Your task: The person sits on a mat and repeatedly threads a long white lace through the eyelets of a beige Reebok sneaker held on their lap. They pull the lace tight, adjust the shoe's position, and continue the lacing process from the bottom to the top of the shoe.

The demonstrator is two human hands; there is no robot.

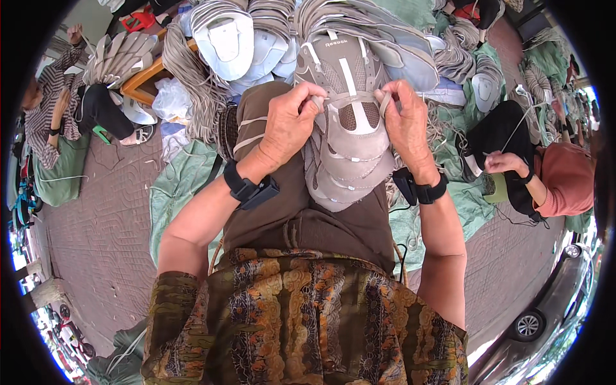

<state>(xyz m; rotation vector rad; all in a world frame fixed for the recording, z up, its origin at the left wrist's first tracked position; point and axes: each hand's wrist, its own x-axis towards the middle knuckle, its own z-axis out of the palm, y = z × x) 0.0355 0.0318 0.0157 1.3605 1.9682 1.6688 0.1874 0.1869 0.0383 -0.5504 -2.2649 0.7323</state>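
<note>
I saw left hand (289, 122) and right hand (406, 125) pinching shoelace (337, 100) at either side, seemingly for tension; stacked shoe uppers (351, 142) lay over brown trousers (269, 173), probably for support.

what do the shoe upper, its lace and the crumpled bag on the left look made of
Shoe upper: matte, perhaps suede or synthetic suede, with mesh; the toe looks shine-free and the darker panels show a fine open pattern.
Lace: probably woven textile, dull, bending where pinched.
Bag: most likely thin plastic film, given its glossy wrinkles and translucency.
</note>
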